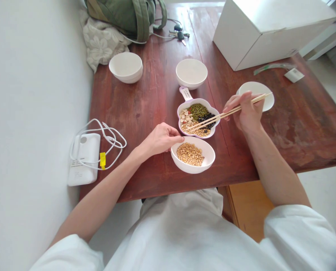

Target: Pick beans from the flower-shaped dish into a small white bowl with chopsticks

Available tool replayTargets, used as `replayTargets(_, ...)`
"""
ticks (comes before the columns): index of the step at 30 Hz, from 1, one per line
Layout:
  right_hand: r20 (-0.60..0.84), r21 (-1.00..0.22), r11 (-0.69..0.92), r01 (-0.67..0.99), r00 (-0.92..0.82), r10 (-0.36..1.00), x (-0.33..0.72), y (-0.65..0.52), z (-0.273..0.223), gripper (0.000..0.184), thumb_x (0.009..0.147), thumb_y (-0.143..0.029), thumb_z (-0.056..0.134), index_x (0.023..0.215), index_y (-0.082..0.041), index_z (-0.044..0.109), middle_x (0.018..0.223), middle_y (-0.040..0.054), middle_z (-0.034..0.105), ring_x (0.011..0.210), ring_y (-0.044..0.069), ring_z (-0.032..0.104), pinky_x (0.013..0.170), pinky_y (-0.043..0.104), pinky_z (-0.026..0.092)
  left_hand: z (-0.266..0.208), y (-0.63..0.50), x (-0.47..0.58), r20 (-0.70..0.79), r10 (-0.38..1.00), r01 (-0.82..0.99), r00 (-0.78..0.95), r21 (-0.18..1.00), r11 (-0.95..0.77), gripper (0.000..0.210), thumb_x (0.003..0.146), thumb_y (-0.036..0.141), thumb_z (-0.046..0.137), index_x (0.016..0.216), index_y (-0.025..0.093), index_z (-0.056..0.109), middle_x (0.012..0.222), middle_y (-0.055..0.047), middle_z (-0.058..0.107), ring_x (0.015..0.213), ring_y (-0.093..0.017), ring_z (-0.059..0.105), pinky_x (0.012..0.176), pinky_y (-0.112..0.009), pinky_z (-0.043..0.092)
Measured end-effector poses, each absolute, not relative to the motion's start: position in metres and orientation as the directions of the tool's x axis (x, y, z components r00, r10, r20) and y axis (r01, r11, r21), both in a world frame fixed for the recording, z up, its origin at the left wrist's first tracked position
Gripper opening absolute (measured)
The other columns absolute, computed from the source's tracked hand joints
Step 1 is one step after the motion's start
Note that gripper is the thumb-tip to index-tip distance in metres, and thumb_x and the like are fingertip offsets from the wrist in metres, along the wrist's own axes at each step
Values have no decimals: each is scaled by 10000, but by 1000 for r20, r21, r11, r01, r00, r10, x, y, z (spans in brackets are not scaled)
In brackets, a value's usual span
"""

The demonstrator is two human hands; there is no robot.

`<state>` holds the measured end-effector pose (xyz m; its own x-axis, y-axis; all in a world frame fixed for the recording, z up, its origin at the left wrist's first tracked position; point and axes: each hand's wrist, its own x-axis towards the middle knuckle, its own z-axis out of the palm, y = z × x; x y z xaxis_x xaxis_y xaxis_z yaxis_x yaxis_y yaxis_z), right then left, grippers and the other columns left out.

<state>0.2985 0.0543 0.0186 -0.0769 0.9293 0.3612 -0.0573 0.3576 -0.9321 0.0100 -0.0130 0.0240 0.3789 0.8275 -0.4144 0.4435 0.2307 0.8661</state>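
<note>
My right hand [247,111] is closed around a pair of wooden chopsticks [232,111]. Their tips are down among the soybeans in a flower-shaped dish [179,114], which also holds green mung beans [198,111], black beans [209,119] and pale peanut pieces [186,117]. Just in front of the dish stands a white bowl [192,169] with yellow soybeans [189,153] in it. My left hand [164,138] pinches that bowl's left rim between thumb and fingers. The dish's short handle [186,93] points away from me.
Beyond the dish are white bowls at the back left [125,67] and back middle [191,73]; another bowl [269,103] is behind my right hand. A white box [241,45], keys [180,34] and a green bag [125,19] lie farther back. A power bank [85,158] with cable sits left.
</note>
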Motion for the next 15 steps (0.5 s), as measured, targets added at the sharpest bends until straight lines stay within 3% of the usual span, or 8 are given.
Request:
replayTargets(10,474,-875,470,-117,-14,880,297,58,14,656,920,-707,696,535,-177,742,513,50,616,439,145,607,347,236,418,22,-13,10,-413,825,437,384,869,232,257,828,366,734,749,125,777,495,40,534,414,-53,444,419,-171,348)
replayTargets(15,482,-868,476,-141,-10,876,298,59,15,657,904,-710,707,531,-169,735,506,46,603,449,146,616,321,222,369,22,-13,10,-417,824,435,384,869,237,258,827,368,737,752,125,778,493,40,534,414,-54,447,418,-171,349)
